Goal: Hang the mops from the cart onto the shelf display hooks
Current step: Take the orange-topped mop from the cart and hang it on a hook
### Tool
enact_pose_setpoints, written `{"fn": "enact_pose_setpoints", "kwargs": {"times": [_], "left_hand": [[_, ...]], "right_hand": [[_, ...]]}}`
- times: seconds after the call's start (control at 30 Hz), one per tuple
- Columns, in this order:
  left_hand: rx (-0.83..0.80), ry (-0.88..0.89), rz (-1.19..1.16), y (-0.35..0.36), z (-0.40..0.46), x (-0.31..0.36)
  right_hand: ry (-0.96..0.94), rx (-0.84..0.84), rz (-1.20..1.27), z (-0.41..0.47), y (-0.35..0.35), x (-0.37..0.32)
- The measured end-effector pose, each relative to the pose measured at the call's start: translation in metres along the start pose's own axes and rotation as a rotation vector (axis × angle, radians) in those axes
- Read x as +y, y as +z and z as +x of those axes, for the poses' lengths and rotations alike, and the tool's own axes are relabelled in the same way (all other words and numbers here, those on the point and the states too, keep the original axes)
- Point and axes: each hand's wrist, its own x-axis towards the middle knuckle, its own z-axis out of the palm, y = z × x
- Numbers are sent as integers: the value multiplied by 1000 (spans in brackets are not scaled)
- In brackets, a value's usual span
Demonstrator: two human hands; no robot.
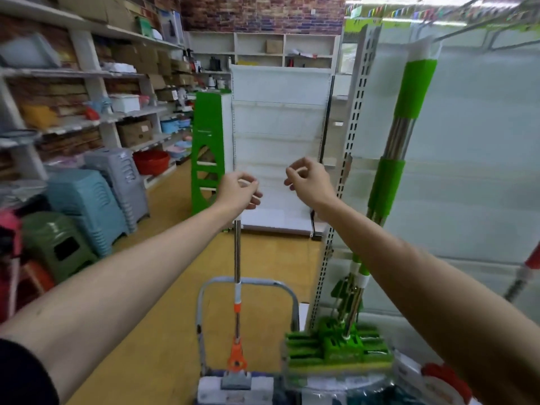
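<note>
A mop with a steel pole and an orange joint stands upright on the cart, its white head at the bottom edge. My left hand is closed around the top of that pole. My right hand hovers just to the right with thumb and fingers pinched; whether it holds anything is unclear. Green-handled mops hang against the white shelf display on the right, their green sponge heads low down.
A slotted shelf upright stands beside the hung mops. Stacked plastic stools and stocked shelves line the left. A green rack and a white gondola panel stand ahead across the yellow floor. A red mop handle pokes in at right.
</note>
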Motion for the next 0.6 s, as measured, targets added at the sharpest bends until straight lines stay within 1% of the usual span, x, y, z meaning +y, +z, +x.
{"fn": "enact_pose_setpoints", "kwargs": {"times": [0.13,0.3,0.47,0.6], "left_hand": [[106,-67,-14,-14,17,-44],[219,-164,7,-14,60,-111],[267,-305,61,5,113,-172],[286,-373,83,21,163,-215]], "right_hand": [[65,-67,25,25,45,34],[154,-202,58,73,105,95],[236,-332,72,128,161,144],[237,-395,97,176,203,175]]}}
